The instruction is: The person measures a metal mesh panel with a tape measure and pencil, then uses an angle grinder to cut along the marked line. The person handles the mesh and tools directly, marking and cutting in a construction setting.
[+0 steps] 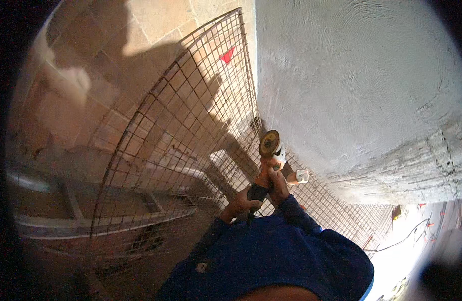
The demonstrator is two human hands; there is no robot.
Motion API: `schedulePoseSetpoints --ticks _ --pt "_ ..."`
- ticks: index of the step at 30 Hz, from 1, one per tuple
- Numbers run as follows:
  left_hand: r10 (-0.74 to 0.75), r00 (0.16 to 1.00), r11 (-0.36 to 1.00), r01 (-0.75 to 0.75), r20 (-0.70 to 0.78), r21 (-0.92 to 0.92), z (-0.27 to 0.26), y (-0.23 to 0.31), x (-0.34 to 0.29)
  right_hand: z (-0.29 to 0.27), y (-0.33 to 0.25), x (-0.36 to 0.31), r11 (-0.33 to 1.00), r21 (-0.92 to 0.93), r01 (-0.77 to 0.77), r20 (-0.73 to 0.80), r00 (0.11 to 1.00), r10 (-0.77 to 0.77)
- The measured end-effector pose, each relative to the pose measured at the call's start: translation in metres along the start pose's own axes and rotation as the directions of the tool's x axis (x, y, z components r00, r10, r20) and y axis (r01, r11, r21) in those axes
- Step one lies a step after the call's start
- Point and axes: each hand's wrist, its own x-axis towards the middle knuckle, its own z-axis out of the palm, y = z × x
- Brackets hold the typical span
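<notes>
Both hands are closed on an angle grinder (262,178) with an orange and black body, held in front of my blue shirt. My left hand (241,204) wraps round the black rear end. My right hand (278,188) grips the orange body closer to the head. The round yellowish-brown disc (269,143) faces up at the far end, near the foot of a grey wall. Whether it is spinning I cannot tell. A large sheet of rusty wire mesh (156,118) surrounds the tool; contact between disc and wires is not clear.
The grey plastered wall (356,85) rises at the right. Tiled floor (100,95) shows through the mesh at the left. A red triangular piece (227,55) lies at the far end. A pale blocky object (301,176) is right of my hands. A dark cable (399,246) runs at lower right.
</notes>
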Motion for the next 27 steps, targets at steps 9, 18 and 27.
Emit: schedulePoseSetpoints --ticks 9,18,27 --pt "-0.003 0.961 1.0 -0.005 0.276 0.029 -0.017 0.014 0.002 0.028 0.01 -0.045 0.982 0.157 0.108 -0.152 0.985 -0.085" --pt "-0.034 0.953 0.977 -0.031 0.3 0.209 -0.014 0.04 0.006 0.022 0.022 -0.041 0.955 0.179 0.235 -0.248 0.95 -0.188" --pt "-0.056 0.973 0.937 -0.026 0.225 0.347 -0.017 0.039 -0.007 0.013 0.044 -0.036 0.968 0.157 0.195 -0.261 0.954 -0.149"
